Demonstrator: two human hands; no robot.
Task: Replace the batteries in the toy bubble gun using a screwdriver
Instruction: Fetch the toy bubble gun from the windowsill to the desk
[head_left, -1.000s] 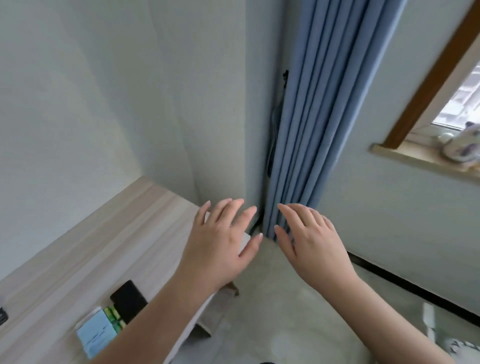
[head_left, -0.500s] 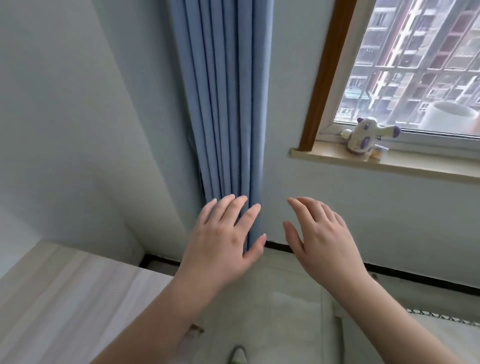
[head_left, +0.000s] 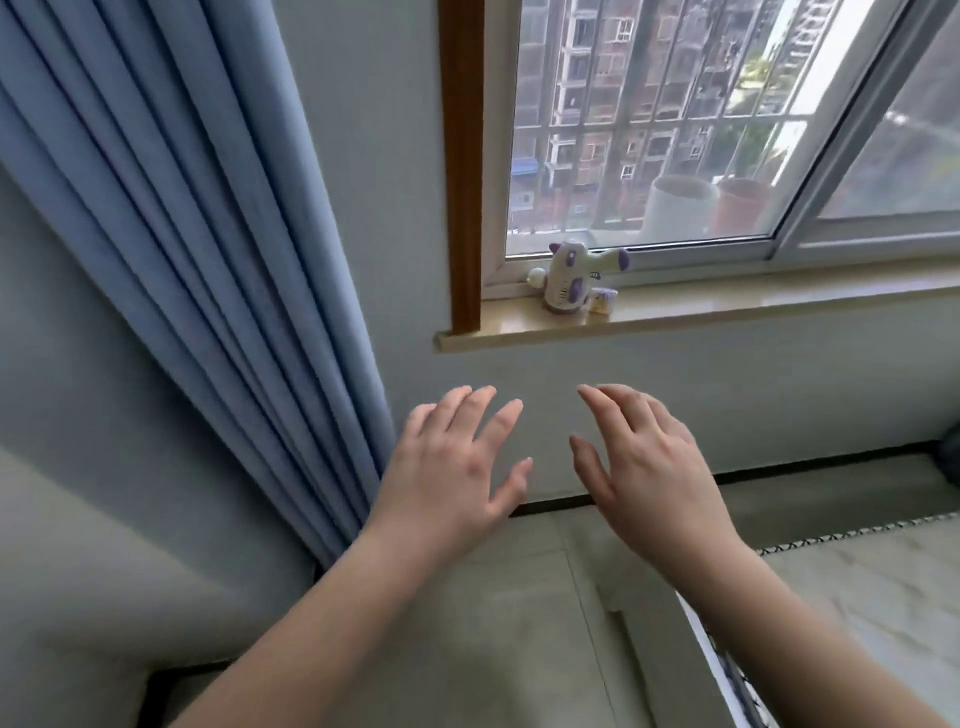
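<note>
View swung right since half second ago: desk gone, window fuller. Toy bubble gun (head_left: 569, 277) stands on windowsill (head_left: 727, 310), well above me. Left hand (head_left: 449, 467), right hand (head_left: 641, 467) spread, empty, raised ready to fetch it.

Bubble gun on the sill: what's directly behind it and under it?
The bubble gun stands on the sill, with the window glass and lower frame behind it. A small pale item sits beside it. Its underside and the sill patch beneath are hidden.
</note>
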